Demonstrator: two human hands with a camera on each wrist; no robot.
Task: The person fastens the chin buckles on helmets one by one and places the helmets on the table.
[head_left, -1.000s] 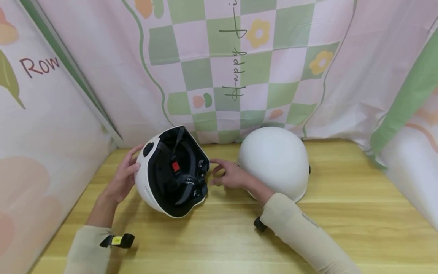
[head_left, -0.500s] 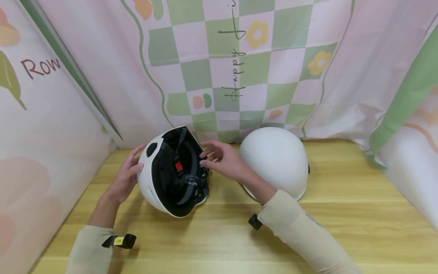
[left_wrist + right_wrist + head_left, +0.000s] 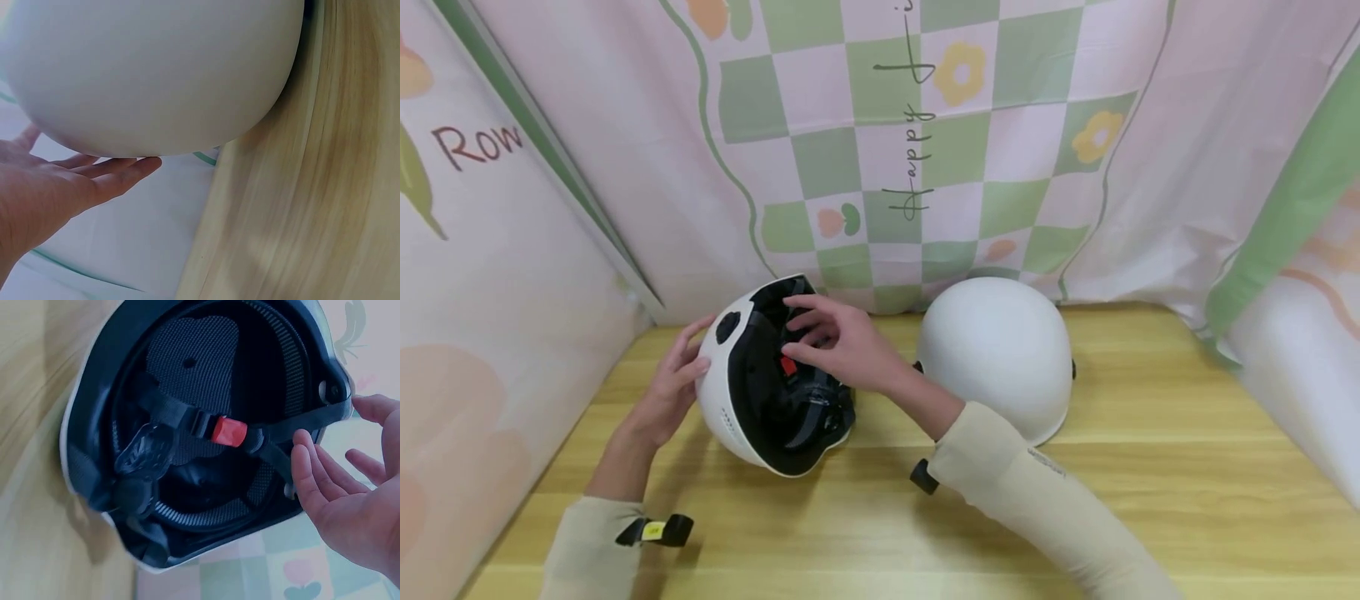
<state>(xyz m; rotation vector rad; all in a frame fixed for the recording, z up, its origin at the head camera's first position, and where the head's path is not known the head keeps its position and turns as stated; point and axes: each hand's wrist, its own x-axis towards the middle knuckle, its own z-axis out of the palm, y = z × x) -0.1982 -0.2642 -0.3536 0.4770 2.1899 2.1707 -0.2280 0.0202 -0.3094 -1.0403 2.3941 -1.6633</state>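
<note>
A white helmet (image 3: 722, 400) lies tilted on its side on the table, its black lining facing up and to the right. My left hand (image 3: 670, 387) rests on the outer shell with fingers spread and fairly straight; in the left wrist view those fingers lie along the smooth white curve. Over the helmet's opening is my right hand (image 3: 842, 337), fingers loosely bent and apart. In the right wrist view its fingertips are at the black chin strap (image 3: 315, 419), by the rim; whether they touch it I cannot tell. A red buckle (image 3: 229, 431) sits on the strap inside.
A second white helmet (image 3: 996, 358) stands dome up to the right, close behind my right forearm. Both helmets are on a wooden table (image 3: 820, 533). Patterned curtains (image 3: 895, 167) hang at the back and sides.
My right hand has moved left from beside the tilted helmet's rim to over its opening, its fingers spreading a little. The left hand and both helmets stay in place.
</note>
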